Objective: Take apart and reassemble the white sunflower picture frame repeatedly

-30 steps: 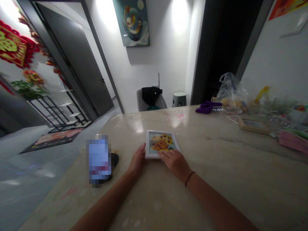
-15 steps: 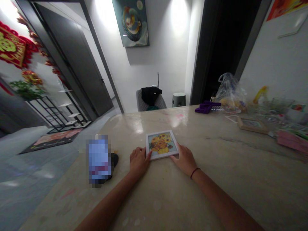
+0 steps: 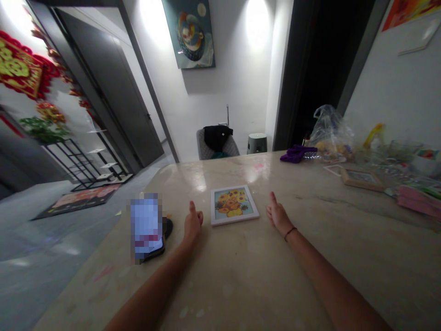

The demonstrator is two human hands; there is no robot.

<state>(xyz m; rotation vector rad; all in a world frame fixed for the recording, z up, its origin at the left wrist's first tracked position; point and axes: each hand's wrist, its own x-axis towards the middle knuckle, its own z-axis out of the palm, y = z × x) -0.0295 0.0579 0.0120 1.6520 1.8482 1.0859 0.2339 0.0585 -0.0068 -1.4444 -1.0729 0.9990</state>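
Observation:
A white picture frame (image 3: 234,205) with a sunflower picture lies flat on the table, face up. To its left is my left hand (image 3: 193,221), its fingers curled into a fist and the thumb pointing up. My right hand (image 3: 279,218), with a dark red band at the wrist, makes the same thumbs-up fist to the right of the frame. Neither hand touches the frame, and both are closed on nothing.
A phone (image 3: 147,227), its screen blurred out, leans on a dark stand at the left. Purple cloth (image 3: 296,154), a clear plastic bag (image 3: 329,133), a wooden frame (image 3: 362,178) and pink cloth (image 3: 418,201) lie at the right. Behind the table stands a grey chair (image 3: 203,146).
Both hands have let go of the white frame and moved apart, one to each side. Their fingers have curled in and the thumbs now point up. The frame stays on the table.

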